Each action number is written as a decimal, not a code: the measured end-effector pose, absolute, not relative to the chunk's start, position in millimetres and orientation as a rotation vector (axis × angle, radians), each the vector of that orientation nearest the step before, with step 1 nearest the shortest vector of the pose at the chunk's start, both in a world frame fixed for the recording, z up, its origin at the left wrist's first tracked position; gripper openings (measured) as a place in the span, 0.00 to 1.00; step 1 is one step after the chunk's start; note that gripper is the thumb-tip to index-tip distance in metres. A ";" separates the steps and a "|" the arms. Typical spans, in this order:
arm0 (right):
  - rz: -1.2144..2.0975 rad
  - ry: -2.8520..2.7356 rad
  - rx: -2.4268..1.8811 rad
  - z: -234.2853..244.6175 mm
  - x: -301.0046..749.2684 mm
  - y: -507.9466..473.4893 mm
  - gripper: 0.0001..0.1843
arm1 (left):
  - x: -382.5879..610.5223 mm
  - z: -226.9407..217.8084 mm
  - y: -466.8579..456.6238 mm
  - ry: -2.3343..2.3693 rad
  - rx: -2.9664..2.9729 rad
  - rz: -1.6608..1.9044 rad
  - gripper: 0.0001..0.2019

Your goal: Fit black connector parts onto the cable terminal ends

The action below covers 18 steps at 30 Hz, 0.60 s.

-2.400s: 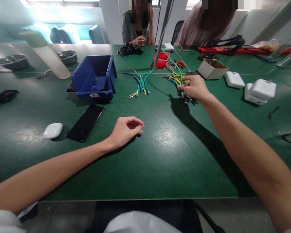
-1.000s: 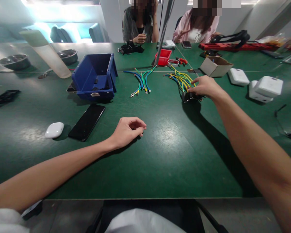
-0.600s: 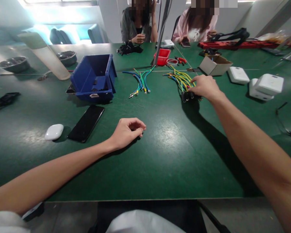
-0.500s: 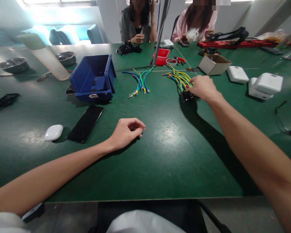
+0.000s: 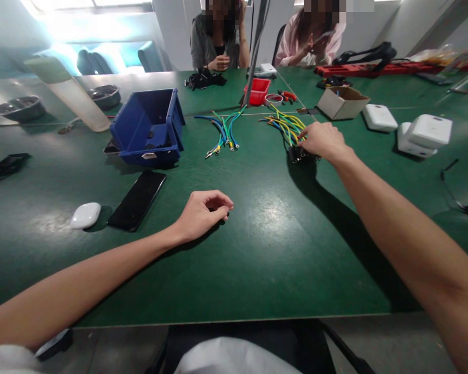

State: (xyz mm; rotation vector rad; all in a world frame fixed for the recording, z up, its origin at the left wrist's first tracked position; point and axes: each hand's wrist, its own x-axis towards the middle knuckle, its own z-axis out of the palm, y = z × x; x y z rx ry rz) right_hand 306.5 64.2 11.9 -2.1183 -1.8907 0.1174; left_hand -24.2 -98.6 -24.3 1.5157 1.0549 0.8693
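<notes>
My right hand (image 5: 323, 141) reaches far across the green table (image 5: 265, 249) and rests on a bundle of yellow, green and blue wires (image 5: 284, 124), fingers pinched over the black connectors (image 5: 296, 154) at the bundle's near end. My left hand (image 5: 203, 212) lies on the table near the middle, fingers curled loosely inward, with a small dark thing barely showing under the fingertips. A second loose bunch of blue, green and yellow wires (image 5: 223, 131) lies to the left of the first.
A blue bin (image 5: 148, 127) stands left of the wires, with a black phone (image 5: 137, 200) and a white case (image 5: 85, 215) nearer me. A cardboard box (image 5: 342, 102), white devices (image 5: 425, 135) and a red tray (image 5: 259, 91) sit at right and back. Two people sit opposite.
My right hand has settled lower on the connector end of the wire bundle and shifted slightly. The left hand has stayed put. The person at the back right has raised their hands.
</notes>
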 end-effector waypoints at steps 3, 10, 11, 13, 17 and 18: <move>-0.017 -1.906 -2.179 15.8 301.5 61.9 0.13 | -24.3 -25.1 -98.3 1.047 1.517 0.872 0.05; 0.128 -1.814 -1.605 10.1 245.0 52.3 0.10 | -23.9 -25.6 -97.7 1.049 1.514 0.871 0.04; 0.232 -1.799 -1.509 4.2 234.3 49.6 0.10 | -23.8 -25.1 -97.7 1.047 1.506 0.876 0.05; 0.431 -1.727 -1.371 -10.7 215.7 42.9 0.09 | -23.7 -23.5 -97.7 1.047 1.486 0.879 0.05; 0.627 -1.585 -1.263 -39.3 196.8 31.1 0.06 | -23.1 -20.5 -98.5 1.080 1.476 0.885 0.07; 0.643 -1.568 -1.250 -43.7 195.6 29.9 0.05 | -23.0 -20.5 -98.4 1.091 1.478 0.894 0.07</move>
